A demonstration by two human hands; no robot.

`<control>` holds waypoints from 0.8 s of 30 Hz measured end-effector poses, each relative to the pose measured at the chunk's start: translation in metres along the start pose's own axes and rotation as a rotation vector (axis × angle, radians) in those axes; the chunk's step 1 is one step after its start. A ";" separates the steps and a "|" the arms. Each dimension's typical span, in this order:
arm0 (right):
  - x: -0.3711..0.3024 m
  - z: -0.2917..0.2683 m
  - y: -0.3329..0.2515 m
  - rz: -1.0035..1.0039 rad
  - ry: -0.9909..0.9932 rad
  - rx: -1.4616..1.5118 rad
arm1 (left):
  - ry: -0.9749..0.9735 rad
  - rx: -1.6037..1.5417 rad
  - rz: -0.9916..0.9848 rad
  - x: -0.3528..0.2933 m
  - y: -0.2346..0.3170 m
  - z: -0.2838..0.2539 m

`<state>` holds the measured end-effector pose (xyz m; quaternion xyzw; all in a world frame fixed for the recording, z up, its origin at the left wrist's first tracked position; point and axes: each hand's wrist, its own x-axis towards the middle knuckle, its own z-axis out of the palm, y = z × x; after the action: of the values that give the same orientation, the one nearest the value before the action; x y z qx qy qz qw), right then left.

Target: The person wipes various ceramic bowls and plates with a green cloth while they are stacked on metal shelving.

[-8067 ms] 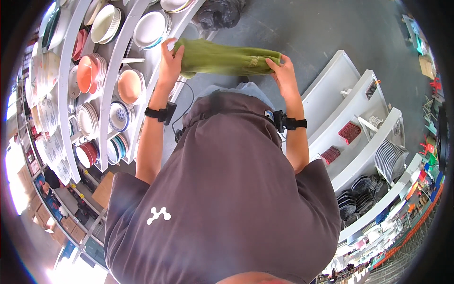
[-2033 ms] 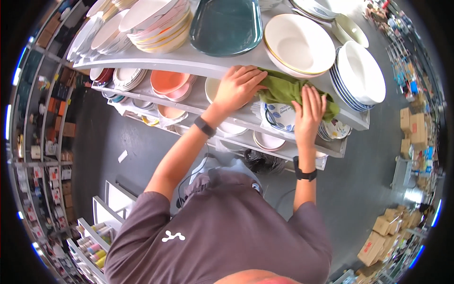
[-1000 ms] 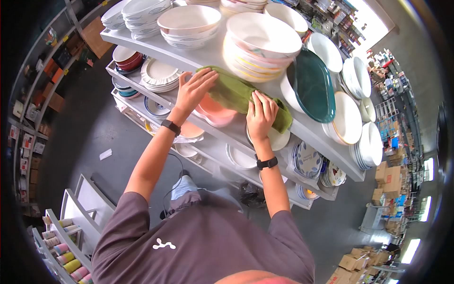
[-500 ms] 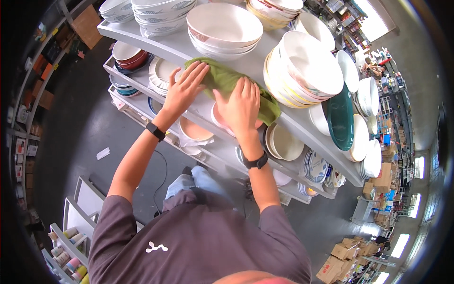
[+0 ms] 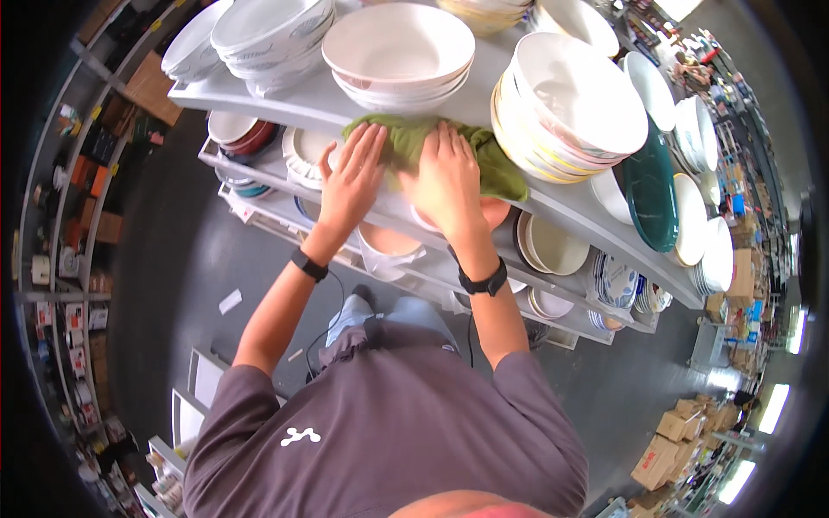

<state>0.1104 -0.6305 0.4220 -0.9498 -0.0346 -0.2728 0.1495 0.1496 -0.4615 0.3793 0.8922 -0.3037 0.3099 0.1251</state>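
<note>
Head view: left hand (image 5: 352,177) and right hand (image 5: 446,177) both flat, fingers spread, pressing a green cloth (image 5: 484,155) on the grey shelf (image 5: 294,104). Looks like wiping mid-stroke. Just beyond the fingertips, a stack of white bowls (image 5: 397,47); rightward, a bigger stack (image 5: 570,108). Next sweep wants care near those.

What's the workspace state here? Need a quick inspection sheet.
Surface: grey shelf, top tier of a curved rack.
Job's things: green cloth lying on the shelf front.
Clutter: stack of white bowls behind the cloth; taller bowl stack to its right; dark green plate.
Hands: left hand and right hand both flat on the cloth, fingers spread.
Cables: dark cable on the floor.
Surroundings: lower shelves of dishes, cardboard boxes, grey floor.
</note>
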 end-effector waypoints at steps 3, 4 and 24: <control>0.017 -0.007 0.013 -0.019 0.019 0.065 | -0.012 -0.007 -0.004 0.002 0.000 0.002; 0.026 -0.010 0.019 -0.009 -0.010 0.118 | 0.001 -0.032 0.000 0.007 0.001 0.004; -0.018 0.027 -0.027 0.057 0.240 -0.120 | 0.167 -0.199 0.010 0.020 -0.067 0.000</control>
<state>0.1045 -0.5958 0.3976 -0.9181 0.0268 -0.3816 0.1034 0.2038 -0.4183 0.3892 0.8450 -0.3260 0.3520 0.2363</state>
